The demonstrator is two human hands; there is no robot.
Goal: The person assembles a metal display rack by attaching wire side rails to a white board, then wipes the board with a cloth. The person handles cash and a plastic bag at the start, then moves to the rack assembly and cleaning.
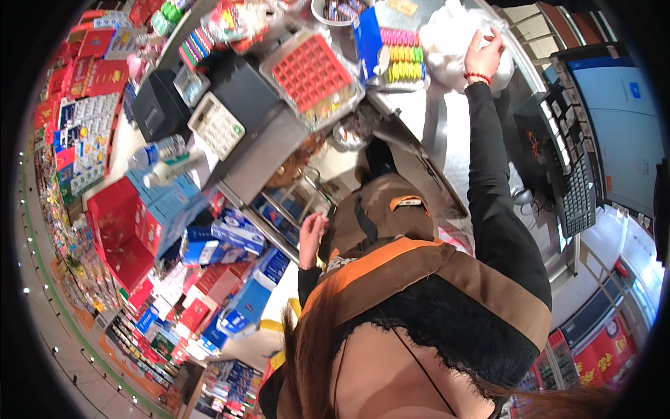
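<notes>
My right hand (484,57) is stretched out at the far right of the metal counter, over a white plastic bag (450,43). Its fingers are bent but apart, and it seems to touch the bag without gripping it; a red bead bracelet circles the wrist. What the bag holds is hidden. My left hand (311,236) hangs low by my waist, beside the counter's edge, its fingers loosely curled and nothing visible in them. Left of the bag stands a blue display box (368,43) with rows of pink, yellow and green packaged items (403,56).
A clear tub with a red grid lid (311,72) sits left of the display box. Further left are a calculator (217,126), a black device (159,105) and a bottle (157,152). A keyboard (578,195) and monitor (618,126) stand at right. Boxes (244,300) crowd the lower left.
</notes>
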